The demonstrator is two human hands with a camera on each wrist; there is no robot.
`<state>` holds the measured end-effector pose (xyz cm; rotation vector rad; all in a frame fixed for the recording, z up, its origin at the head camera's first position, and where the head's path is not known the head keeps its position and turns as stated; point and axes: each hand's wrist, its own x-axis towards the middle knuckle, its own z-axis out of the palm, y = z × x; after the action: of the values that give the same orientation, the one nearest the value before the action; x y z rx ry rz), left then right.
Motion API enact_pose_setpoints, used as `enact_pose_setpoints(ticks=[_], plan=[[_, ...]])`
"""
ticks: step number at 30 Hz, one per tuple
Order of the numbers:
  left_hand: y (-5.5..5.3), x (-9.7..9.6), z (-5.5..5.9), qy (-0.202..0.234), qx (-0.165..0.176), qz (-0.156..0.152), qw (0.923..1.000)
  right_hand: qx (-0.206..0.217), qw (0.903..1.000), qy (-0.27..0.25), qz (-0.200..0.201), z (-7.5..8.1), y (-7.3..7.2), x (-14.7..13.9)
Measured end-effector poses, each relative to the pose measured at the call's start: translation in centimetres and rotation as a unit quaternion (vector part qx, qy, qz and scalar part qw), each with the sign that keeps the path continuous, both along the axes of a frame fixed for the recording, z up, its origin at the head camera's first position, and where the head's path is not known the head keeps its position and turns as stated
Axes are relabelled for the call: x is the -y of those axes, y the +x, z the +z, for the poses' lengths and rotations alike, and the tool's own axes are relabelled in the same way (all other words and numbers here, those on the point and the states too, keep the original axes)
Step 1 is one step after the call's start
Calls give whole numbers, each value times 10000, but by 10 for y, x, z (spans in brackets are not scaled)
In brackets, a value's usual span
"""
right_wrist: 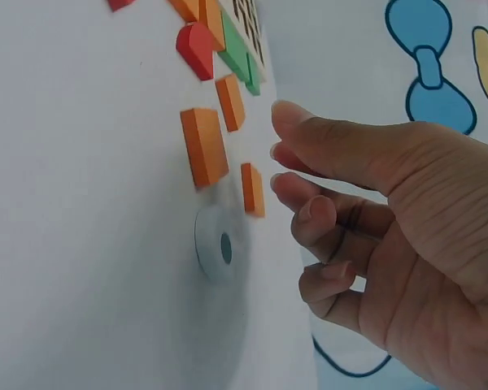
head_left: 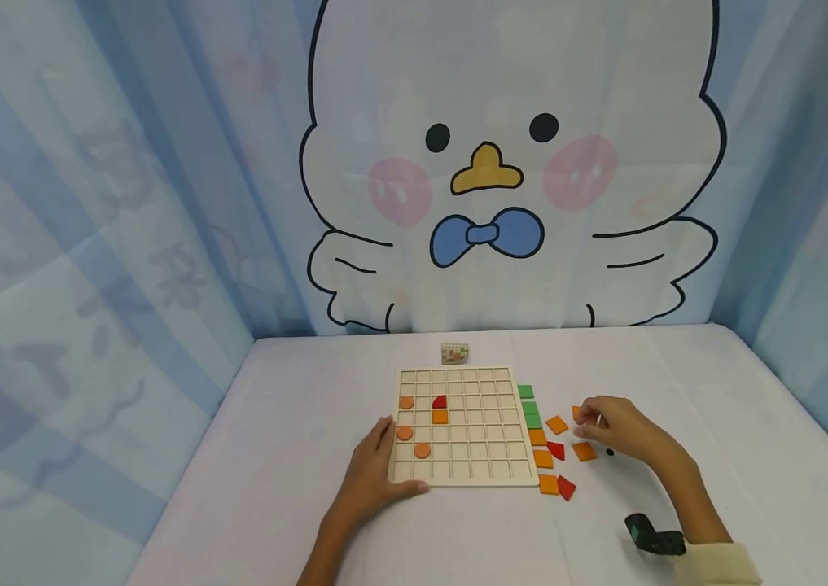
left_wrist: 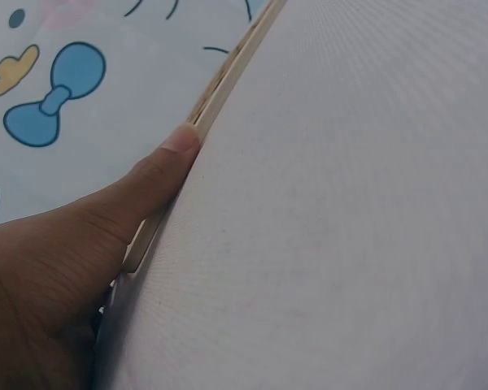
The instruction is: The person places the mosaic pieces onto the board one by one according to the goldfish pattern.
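Observation:
A pale wooden grid board (head_left: 472,470) lies on the table. My left hand (head_left: 370,472) rests at its near left corner, fingers along the left edge and thumb at the front edge; the left wrist view shows the thumb (left_wrist: 159,175) touching the rim. On the board sit three orange discs (head_left: 422,450), a red piece with a rounded corner (head_left: 440,401) and an orange square (head_left: 440,417). My right hand (head_left: 622,427) hovers over loose orange tiles (right_wrist: 203,146), fingers loosely bent. Nothing shows between its thumb and fingertips in the right wrist view.
Green tiles (head_left: 533,415), orange tiles and red pieces (head_left: 566,487) lie along the board's right side. Near the right hand is a white round piece with a dark centre (right_wrist: 215,244). Behind the board stands a small patterned card (head_left: 454,353). A printed curtain (head_left: 487,293) hangs behind the table.

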<state>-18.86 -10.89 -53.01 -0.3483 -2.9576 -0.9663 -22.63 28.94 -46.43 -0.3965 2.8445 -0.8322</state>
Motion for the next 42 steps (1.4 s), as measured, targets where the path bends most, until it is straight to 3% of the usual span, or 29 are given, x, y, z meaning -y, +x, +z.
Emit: enact_pose_setpoints(ticks=[14,21,24,31,42], plan=[[0,0,1,0,-15,2,10000,426,9987,122,-244,-14,19,-32],[0,0,1,-12,-130,-40,9999,-228,9994,258,-25,-17,14,-29],[0,1,0,-29,-113,-41,9999,-457,9985,276,-107,-18,13,-27],[1,0,1,44,-94,-26,9999,-493,9964,271,-638,-26,11,-24],[1,0,2,-10,-46,10,10000,-837,9937,227,-709,-33,14,-24]])
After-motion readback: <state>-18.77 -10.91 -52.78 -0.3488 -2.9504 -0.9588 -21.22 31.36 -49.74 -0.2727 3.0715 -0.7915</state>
